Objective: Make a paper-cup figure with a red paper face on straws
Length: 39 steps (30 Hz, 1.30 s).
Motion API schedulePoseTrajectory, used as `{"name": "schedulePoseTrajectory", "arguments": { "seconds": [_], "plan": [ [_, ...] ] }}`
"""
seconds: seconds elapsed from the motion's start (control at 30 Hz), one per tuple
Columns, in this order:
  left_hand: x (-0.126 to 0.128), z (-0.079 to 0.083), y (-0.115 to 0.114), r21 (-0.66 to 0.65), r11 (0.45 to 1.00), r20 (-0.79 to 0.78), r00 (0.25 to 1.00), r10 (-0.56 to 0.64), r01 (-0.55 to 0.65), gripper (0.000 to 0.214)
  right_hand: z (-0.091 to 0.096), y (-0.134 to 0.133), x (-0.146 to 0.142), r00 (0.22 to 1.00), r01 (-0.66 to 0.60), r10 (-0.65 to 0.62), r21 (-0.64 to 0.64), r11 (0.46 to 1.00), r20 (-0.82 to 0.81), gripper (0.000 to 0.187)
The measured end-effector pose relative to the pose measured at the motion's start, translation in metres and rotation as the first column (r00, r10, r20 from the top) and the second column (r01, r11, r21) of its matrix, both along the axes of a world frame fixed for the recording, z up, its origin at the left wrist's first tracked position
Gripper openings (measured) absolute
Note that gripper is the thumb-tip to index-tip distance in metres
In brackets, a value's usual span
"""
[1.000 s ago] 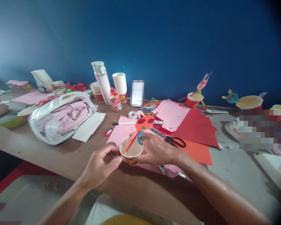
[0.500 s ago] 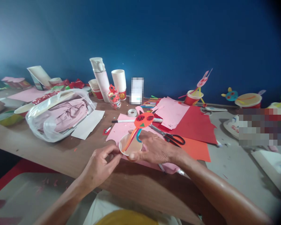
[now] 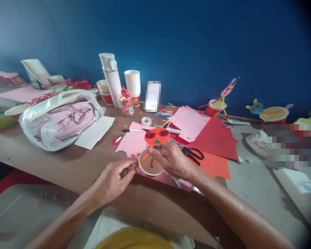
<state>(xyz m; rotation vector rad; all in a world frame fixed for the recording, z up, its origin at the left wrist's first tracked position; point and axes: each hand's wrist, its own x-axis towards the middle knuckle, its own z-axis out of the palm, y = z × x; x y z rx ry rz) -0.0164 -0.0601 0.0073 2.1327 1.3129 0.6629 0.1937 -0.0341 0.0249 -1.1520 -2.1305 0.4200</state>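
Note:
A small paper cup (image 3: 150,166) stands on pink paper (image 3: 134,142) near the table's front edge. My right hand (image 3: 172,159) is curled around its far side, its fingers pinching the strips under an orange paper face (image 3: 157,136) with red eyes and a green nose. My left hand (image 3: 113,180) is closed in a pinch on the end of an orange paper strip (image 3: 142,160) that sticks out of the cup toward me.
Black-handled scissors (image 3: 189,152), a marker (image 3: 132,130) and a tape roll (image 3: 146,121) lie on the pink and red sheets. A plastic bag (image 3: 59,119) sits at left. A white flask (image 3: 111,79), stacked cups (image 3: 132,86) and finished cup crafts (image 3: 216,105) line the blue wall.
The cup has tipped upright and come down to the table. My left hand has moved from the cup's rim to the orange strip's end. The paper face now sits directly over the cup.

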Motion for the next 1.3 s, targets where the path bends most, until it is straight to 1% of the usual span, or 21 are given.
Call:
{"name": "schedulePoseTrajectory", "arguments": {
  "seconds": [0.17,0.27,0.33,0.4,0.47,0.6,0.7,0.83,0.9,0.97,1.03,1.07,1.1,1.17,1.23,1.27,1.3],
  "plan": [
    [-0.002,-0.003,0.003,0.028,0.999,-0.019,1.000,-0.023,0.023,0.029,0.010,-0.002,0.000,0.997,-0.055,0.052,0.047,0.997,0.052,0.039],
    [-0.001,-0.003,0.004,0.038,0.998,-0.023,0.998,-0.057,0.058,0.034,0.011,-0.003,0.001,0.995,-0.076,0.072,0.062,0.995,0.063,0.034],
    [0.000,-0.002,0.005,0.038,0.996,-0.028,0.996,-0.079,0.080,0.036,0.011,-0.003,0.002,0.996,-0.065,0.061,0.051,0.997,0.072,0.034],
    [0.001,-0.001,0.006,0.029,0.994,-0.036,0.994,-0.102,0.104,0.038,0.010,-0.004,0.003,0.996,-0.049,0.046,0.036,0.998,0.081,0.040],
    [0.001,-0.001,0.008,0.018,0.992,-0.047,0.991,-0.127,0.128,0.040,0.010,-0.004,0.004,0.994,-0.056,0.054,0.018,0.998,0.092,0.042],
    [0.001,-0.005,0.013,0.021,0.988,-0.059,0.986,-0.153,0.155,0.043,0.012,-0.005,0.005,0.987,-0.116,0.118,-0.032,0.993,0.113,0.029],
    [-0.001,-0.008,0.015,0.023,0.985,-0.084,0.982,-0.168,0.171,0.044,0.013,-0.006,0.003,0.985,-0.107,0.111,-0.037,0.994,0.130,0.026],
    [-0.007,-0.009,0.019,0.000,0.975,-0.124,0.967,-0.223,0.224,0.044,0.012,-0.007,0.001,0.989,-0.099,0.103,-0.042,0.994,0.110,0.023],
    [-0.012,-0.007,0.021,-0.001,0.977,-0.140,0.967,-0.212,0.214,0.043,0.011,-0.007,0.000,0.991,-0.091,0.094,-0.033,0.995,0.098,0.023],
    [-0.015,-0.003,0.022,0.014,0.985,-0.136,0.976,-0.170,0.174,0.044,0.010,-0.008,0.000,0.992,-0.080,0.081,-0.020,0.997,0.093,0.022],
    [-0.013,0.004,0.021,0.082,0.988,-0.092,0.988,-0.122,0.129,0.048,0.010,-0.008,0.000,0.993,-0.069,0.070,-0.019,0.997,0.098,0.023],
    [-0.010,0.008,0.021,0.131,0.985,-0.058,0.992,-0.108,0.115,0.046,0.011,-0.008,0.000,0.992,-0.067,0.069,-0.026,0.997,0.102,0.024],
    [-0.006,0.012,0.020,0.177,0.978,-0.021,0.994,-0.106,0.108,0.043,0.012,-0.008,0.000,0.991,-0.072,0.076,-0.042,0.997,0.106,0.024],
    [0.005,0.017,0.019,0.212,0.968,0.043,0.989,-0.143,0.131,0.039,0.017,-0.008,0.001,0.990,-0.098,0.107,-0.096,0.991,0.096,0.021],
    [0.015,0.021,0.018,0.175,0.973,0.092,0.982,-0.168,0.150,0.043,0.023,-0.007,0.004,0.985,-0.150,0.163,-0.182,0.972,0.059,0.016],
    [0.019,0.023,0.018,0.148,0.978,0.108,0.980,-0.165,0.148,0.044,0.027,-0.007,0.007,0.981,-0.177,0.190,-0.226,0.958,0.036,0.015],
    [0.021,0.024,0.018,0.125,0.981,0.119,0.980,-0.161,0.146,0.045,0.030,-0.006,0.010,0.977,-0.199,0.210,-0.261,0.945,0.016,0.019]
  ]
}}
